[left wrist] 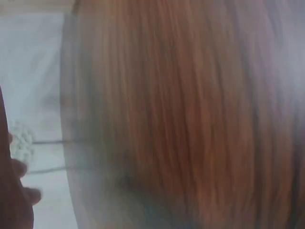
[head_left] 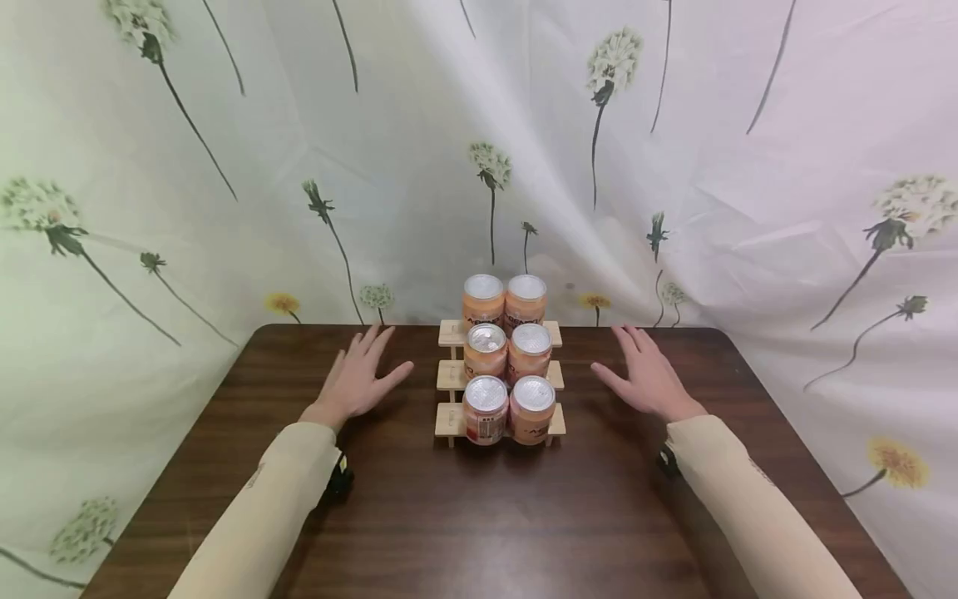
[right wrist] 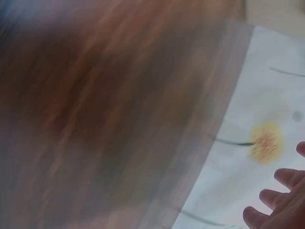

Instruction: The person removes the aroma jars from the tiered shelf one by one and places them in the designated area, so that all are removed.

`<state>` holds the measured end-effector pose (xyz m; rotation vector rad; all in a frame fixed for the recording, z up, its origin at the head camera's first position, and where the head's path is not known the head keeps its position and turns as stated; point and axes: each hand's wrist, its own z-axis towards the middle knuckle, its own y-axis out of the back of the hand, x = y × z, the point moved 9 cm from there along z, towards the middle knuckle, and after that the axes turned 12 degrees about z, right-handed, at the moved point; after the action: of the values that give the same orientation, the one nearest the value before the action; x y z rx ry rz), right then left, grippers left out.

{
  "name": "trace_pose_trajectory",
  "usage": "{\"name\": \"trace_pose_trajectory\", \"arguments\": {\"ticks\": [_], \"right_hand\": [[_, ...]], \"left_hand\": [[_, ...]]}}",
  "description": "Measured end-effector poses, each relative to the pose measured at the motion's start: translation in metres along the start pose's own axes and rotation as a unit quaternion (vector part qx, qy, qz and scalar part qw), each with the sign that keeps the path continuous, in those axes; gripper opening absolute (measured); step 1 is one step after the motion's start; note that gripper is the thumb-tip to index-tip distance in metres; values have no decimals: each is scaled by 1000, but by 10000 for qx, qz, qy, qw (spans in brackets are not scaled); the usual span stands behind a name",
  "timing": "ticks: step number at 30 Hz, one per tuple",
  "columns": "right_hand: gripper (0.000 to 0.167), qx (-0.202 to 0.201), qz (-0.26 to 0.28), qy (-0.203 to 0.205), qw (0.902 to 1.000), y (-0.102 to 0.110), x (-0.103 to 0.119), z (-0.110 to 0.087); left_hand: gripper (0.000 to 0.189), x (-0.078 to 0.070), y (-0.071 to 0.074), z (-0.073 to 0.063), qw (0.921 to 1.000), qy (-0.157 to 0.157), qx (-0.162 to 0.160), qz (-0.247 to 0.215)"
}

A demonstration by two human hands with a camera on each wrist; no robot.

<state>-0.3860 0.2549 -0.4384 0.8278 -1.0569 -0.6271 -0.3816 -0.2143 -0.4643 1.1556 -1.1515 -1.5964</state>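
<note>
Several orange cans with silver lids stand upright in pairs on a three-step pale wooden rack in the head view. The front pair has a left can (head_left: 486, 410) and a right can (head_left: 532, 411); the middle pair (head_left: 530, 352) and back pair (head_left: 483, 301) rise behind on the rack (head_left: 450, 419). My left hand (head_left: 361, 378) is to the left of the rack, fingers spread and pointing away, holding nothing. On the other side my right hand (head_left: 645, 377) is likewise spread and apart from the cans. Only fingertips of each hand show in the wrist views.
Dark brown wood makes up the table (head_left: 509, 516), with rounded far corners. Behind it and at both sides hangs a white curtain (head_left: 419, 166) printed with dandelions. A black wrist strap (head_left: 340, 476) shows under the left sleeve.
</note>
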Motion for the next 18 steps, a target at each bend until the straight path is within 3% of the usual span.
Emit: {"name": "trace_pose_trajectory", "arguments": {"ticks": [3,10,18], "right_hand": [[89,44,584,55,9983,3,16,10],[81,164,1391,283,9897,5,59,27],[75,217,2038,513,9774,9,103,45]], "left_hand": [[87,-16,4,2,9968,-178,-126,-773],[68,-53,5,-3,9773,-595,-340,-2004],[58,-74,-8,-11,9465,-398,-220,-3194]]}}
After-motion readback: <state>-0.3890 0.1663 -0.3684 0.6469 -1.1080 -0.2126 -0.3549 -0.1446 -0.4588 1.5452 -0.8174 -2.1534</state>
